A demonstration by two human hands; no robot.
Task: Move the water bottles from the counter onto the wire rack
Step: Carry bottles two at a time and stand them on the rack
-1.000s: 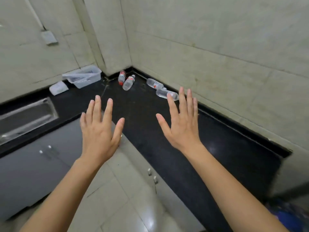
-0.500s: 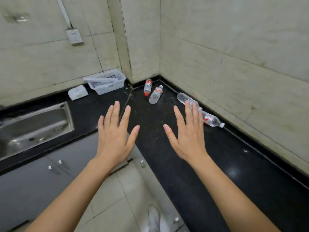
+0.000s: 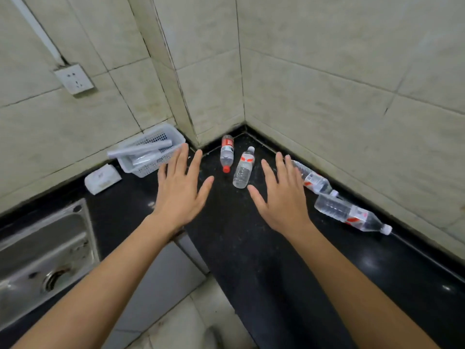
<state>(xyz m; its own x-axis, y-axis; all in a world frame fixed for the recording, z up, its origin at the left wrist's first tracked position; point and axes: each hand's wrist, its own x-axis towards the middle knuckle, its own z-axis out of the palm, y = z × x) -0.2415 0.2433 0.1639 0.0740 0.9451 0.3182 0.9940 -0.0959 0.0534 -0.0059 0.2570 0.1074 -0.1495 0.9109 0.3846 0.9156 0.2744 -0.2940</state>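
Observation:
Several clear water bottles with red-and-white labels lie on their sides on the black counter (image 3: 251,248) near the corner. One with a red cap (image 3: 226,153) lies closest to the corner, and one with a white cap (image 3: 243,168) is beside it. Two more lie along the right wall: one (image 3: 313,181) partly behind my right hand, another (image 3: 351,215) further right. My left hand (image 3: 180,191) and my right hand (image 3: 283,197) hover palm-down over the counter, fingers spread, holding nothing. No wire rack is in view.
A white plastic basket (image 3: 151,151) with flat items stands against the left wall, and a small white packet (image 3: 102,178) lies beside it. A steel sink (image 3: 42,258) is sunk into the counter at left. Tiled walls enclose the corner. A wall socket (image 3: 74,78) is mounted upper left.
The view has closed in on the corner, so the bottles appear nearer and larger. Both hands stay open and spread, now reaching close to the bottles.

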